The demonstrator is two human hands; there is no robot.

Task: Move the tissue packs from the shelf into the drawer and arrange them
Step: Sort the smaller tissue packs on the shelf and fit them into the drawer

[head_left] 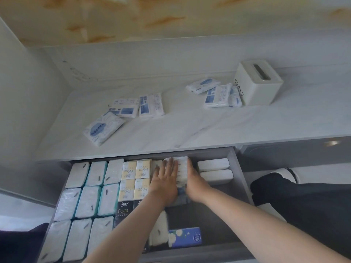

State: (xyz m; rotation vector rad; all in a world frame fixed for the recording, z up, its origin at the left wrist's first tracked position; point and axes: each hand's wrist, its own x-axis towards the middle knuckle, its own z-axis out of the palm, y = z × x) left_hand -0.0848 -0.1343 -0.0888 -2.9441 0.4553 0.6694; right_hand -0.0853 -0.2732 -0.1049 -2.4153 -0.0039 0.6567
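**Both hands on the row of small packs in the drawer**

From my station I look down into the open grey drawer, pulled out below the white marbled shelf. In the far middle of the drawer stands a row of small white tissue packs, set on edge and tight together. The left hand lies against the row's left side, fingers straight and flat, grasping nothing. The right hand lies along the row's right side. Its fingers are stretched out against the packs, not curled round anything I can see, and its thumb is hidden. The row touches both hands and sits between them.

The drawer's left part is filled with large white soft packs with teal edges, three columns wide. Just right of those are yellow-and-white packs printed "Face", beside the left hand, and black packs lie nearer the drawer's front. At the front wall lies a blue pack with a white flower. In the far right corner are two plain white packs, one against the other.

On the shelf behind the drawer lie six blue-and-white tissue packs. Three are over the drawer's left half and three over its right, next to a white square tissue box. To the right of the drawer is a dark trouser leg.
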